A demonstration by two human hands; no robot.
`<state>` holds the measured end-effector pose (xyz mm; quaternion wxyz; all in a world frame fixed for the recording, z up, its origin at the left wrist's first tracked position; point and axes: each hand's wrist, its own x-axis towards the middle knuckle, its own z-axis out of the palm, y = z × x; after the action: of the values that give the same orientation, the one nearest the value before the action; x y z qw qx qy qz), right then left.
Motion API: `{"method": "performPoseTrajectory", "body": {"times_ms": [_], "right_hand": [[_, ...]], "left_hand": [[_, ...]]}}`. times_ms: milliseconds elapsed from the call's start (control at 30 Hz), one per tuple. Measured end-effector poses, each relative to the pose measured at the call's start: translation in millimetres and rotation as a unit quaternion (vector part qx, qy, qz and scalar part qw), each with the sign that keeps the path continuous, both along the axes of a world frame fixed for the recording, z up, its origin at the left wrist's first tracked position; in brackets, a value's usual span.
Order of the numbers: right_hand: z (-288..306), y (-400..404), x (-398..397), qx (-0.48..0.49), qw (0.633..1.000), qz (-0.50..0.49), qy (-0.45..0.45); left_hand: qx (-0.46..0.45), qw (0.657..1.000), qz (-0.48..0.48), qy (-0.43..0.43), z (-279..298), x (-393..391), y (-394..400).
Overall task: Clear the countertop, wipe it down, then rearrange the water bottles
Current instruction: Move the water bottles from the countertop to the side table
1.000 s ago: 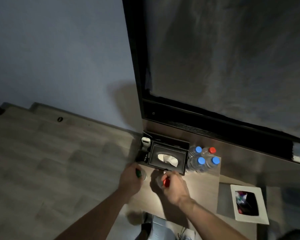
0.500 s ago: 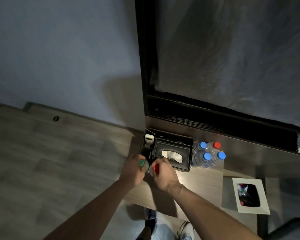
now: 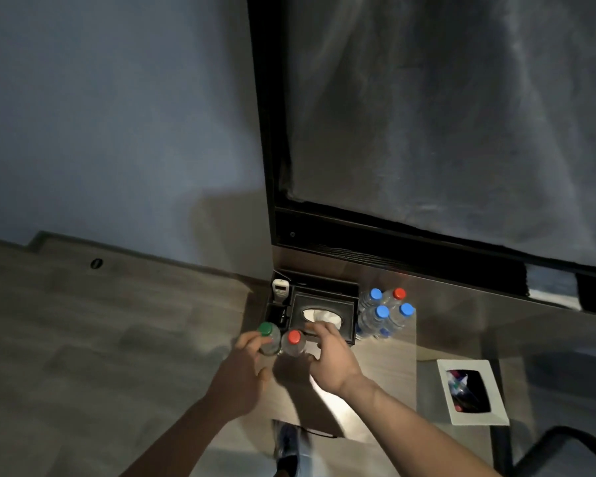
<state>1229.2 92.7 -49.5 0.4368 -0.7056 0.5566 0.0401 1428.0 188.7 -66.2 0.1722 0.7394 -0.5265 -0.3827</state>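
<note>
Two small water bottles stand side by side on the wooden countertop (image 3: 379, 363), just in front of the black tray. My left hand (image 3: 243, 371) curls round the green-capped bottle (image 3: 268, 339) from the left, thumb below it. The red-capped bottle (image 3: 294, 342) stands right beside it. My right hand (image 3: 332, 356) lies to the right of that bottle with fingers stretched towards the tissue box (image 3: 324, 313); it does not appear to grip the bottle. Several more bottles (image 3: 382, 315) with blue and red caps stand clustered right of the tissue box.
The black tray holds a white remote (image 3: 280, 290) at its left end. A white-rimmed waste bin (image 3: 496, 418) with rubbish sits low on the right. A dark window frame and curtain rise behind the counter. Wooden floor lies to the left, and a dark chair edge (image 3: 572, 449) shows at bottom right.
Both hands carried the two bottles forward to the tray's front edge and set them down together. My right hand has slid off the red-capped bottle towards the tissue box.
</note>
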Motion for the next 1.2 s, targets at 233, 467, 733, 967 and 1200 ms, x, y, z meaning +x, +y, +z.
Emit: {"method": "performPoseTrajectory", "body": {"times_ms": [233,467,733,967,1200], "right_hand": [[70.4,43.5,-105.4,-0.021,0.999,-0.035,-0.014],[120.2,108.5,-259.2,-0.072,0.992,-0.103,0.016],[146.8,205.3,-442.6,-0.105,0.978,-0.179,0.012],[176.6,263.3,-573.5,-0.100,0.968,-0.227,0.038],[201.2,264.5,-667.3,-0.118,0.954,-0.270,0.048]], "left_hand": [[-0.035,0.994,-0.100,-0.018,50.4,-43.2,30.3],[-0.088,0.966,-0.222,-0.102,97.3,-155.1,18.0],[-0.125,0.943,-0.300,-0.075,149.2,-375.0,78.7],[-0.143,0.924,-0.348,-0.067,179.6,-513.4,120.4],[-0.160,0.901,-0.388,-0.108,205.2,-600.3,85.1]]}}
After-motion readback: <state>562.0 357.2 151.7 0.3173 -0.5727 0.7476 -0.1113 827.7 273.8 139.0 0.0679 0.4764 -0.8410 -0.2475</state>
